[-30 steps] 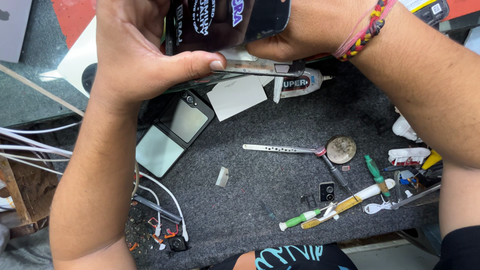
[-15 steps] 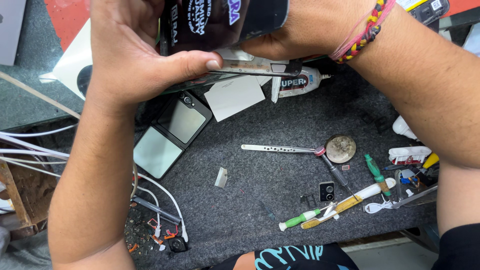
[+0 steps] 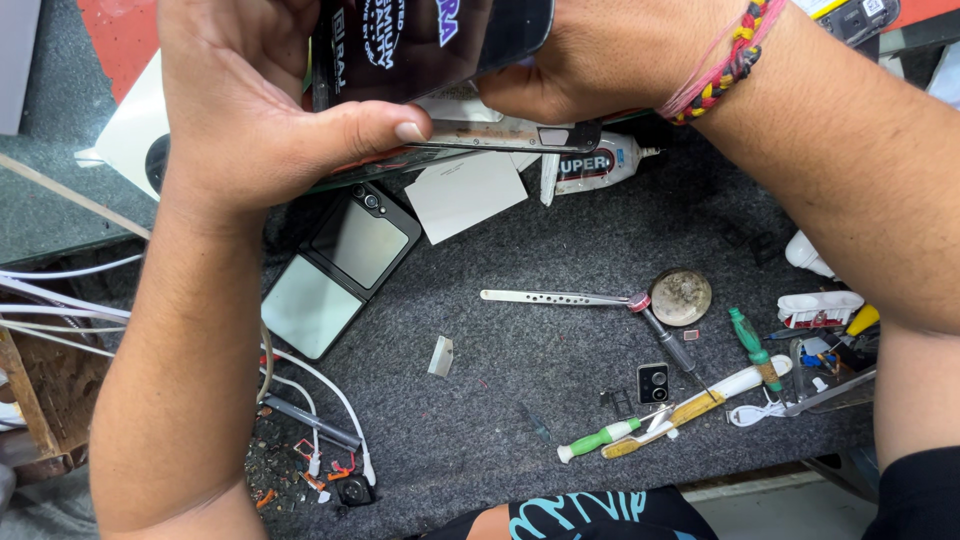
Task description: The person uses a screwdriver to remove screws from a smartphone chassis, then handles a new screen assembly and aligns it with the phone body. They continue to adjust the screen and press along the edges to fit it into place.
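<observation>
Hands work together up top: your left hand (image 3: 265, 120) and right hand (image 3: 590, 60) both clamp the dark phone (image 3: 430, 40) above the counter (image 3: 520, 440), thumb pressing its thin edge strip (image 3: 510, 135), which looks not yet fully seated.

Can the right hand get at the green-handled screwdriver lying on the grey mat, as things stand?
Probably not right away: the right hand is busy gripping the dark phone together with the left hand. The path down to the green-handled screwdriver itself looks open; nothing covers it.
</observation>
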